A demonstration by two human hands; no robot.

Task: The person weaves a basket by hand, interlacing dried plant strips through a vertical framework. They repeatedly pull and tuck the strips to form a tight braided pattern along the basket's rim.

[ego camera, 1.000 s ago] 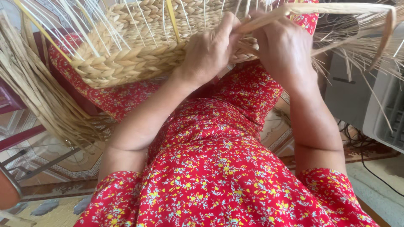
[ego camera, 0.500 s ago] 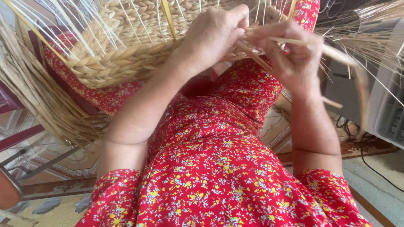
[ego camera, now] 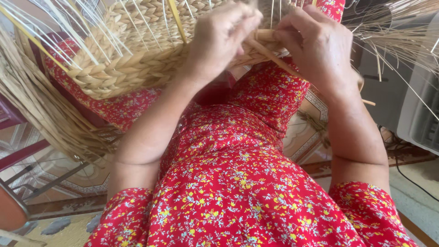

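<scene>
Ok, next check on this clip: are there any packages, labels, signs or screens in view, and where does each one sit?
None in view. The frame shows only the half-woven straw basket, both hands working a strand at its rim, the red floral dress, patterned floor tiles and a grey appliance at the right edge, with no visible label or screen.

A red dress (ego camera: 238, 183) with a small yellow and white flower print fills the frame from centre to 6 o'clock. A patterned tile floor (ego camera: 302, 132) shows just right of centre and again at 8 o'clock, where thin metal chair legs (ego camera: 50, 183) cross it. At 3 o'clock stands a grey appliance (ego camera: 418, 114) with a slatted side, and a black cable (ego camera: 411, 178) runs across the floor below it toward 4 o'clock.
</scene>
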